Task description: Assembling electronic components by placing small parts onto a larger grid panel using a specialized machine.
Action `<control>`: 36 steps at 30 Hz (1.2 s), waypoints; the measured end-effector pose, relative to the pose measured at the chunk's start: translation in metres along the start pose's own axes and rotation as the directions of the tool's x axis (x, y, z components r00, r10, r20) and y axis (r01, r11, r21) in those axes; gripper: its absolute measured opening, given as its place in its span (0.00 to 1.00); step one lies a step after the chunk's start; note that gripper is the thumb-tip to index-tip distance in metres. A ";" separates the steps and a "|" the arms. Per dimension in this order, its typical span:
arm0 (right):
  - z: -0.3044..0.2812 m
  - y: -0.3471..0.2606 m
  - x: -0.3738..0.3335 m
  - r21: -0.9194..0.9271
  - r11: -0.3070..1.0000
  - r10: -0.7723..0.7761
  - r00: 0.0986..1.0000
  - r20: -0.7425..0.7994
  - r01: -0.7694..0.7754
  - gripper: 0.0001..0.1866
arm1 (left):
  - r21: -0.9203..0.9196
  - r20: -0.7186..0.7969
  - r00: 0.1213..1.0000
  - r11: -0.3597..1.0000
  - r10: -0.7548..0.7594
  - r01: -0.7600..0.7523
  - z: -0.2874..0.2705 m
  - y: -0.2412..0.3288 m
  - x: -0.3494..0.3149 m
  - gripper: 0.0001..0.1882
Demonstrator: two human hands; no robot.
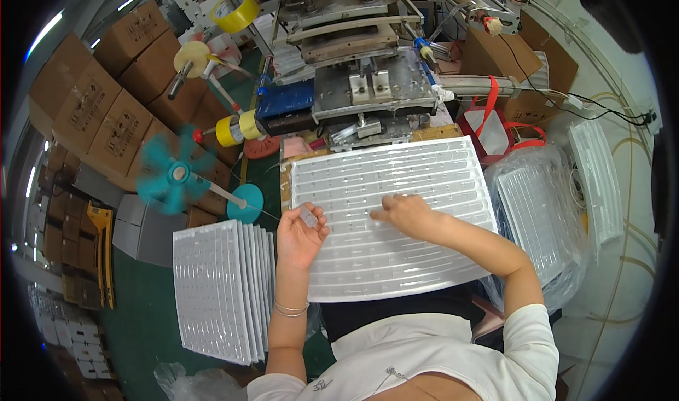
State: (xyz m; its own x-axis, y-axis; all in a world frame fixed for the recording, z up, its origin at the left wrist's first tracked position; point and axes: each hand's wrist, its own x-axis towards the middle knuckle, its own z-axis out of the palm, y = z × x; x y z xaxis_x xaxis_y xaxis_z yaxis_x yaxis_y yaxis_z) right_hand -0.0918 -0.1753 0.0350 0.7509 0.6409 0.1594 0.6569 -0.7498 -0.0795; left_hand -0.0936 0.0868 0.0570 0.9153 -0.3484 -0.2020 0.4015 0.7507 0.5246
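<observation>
A large white plastic tray [396, 259] with long parallel ridges and rows of small slots lies in front of me, its near edge close to my body. My left hand [300, 235] is raised palm up over its left side, fingers curled around a small clear plastic piece [308, 217]. Whether more pieces lie under it in the palm, I cannot make out. Over the middle of the tray reaches my right hand [404, 216], palm down. Its fingers are apart and bent toward the ridges, with nothing visible between them.
Beyond the tray stands a metal press machine [375, 93]. To the left are a stack of similar white trays [209, 288], a teal fan [180, 173] and cardboard boxes [92, 111]. More trays in clear plastic wrap [534, 210] and a red bag [488, 129] stand on the right.
</observation>
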 end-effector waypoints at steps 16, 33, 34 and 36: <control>-0.067 0.085 0.029 0.755 0.640 0.485 0.837 -0.255 -0.141 0.14 | 0.654 0.736 0.506 -0.664 0.450 -0.362 0.096 -0.007 0.121 0.14; -0.093 0.142 0.162 0.051 0.954 0.246 0.682 -0.689 -0.294 0.10 | 0.865 0.487 0.791 -0.082 0.370 -0.495 0.092 0.006 0.112 0.15; -0.091 0.146 0.166 0.054 0.951 0.253 0.669 -0.699 -0.303 0.09 | 0.887 0.435 0.837 0.005 0.331 -0.462 0.081 0.005 0.100 0.15; -0.087 0.149 0.169 0.056 0.943 0.267 0.650 -0.711 -0.327 0.09 | 0.879 0.364 0.881 0.203 0.301 -0.432 0.063 0.001 0.084 0.15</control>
State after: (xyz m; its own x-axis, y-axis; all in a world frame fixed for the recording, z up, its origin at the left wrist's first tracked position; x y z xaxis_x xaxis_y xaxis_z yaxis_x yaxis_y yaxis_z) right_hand 0.1270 -0.1933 0.1357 0.6154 0.0995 0.7819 0.3778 -0.9079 -0.1818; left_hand -0.0186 0.0234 0.0926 0.9163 -0.2855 0.2809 -0.3414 -0.1902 0.9205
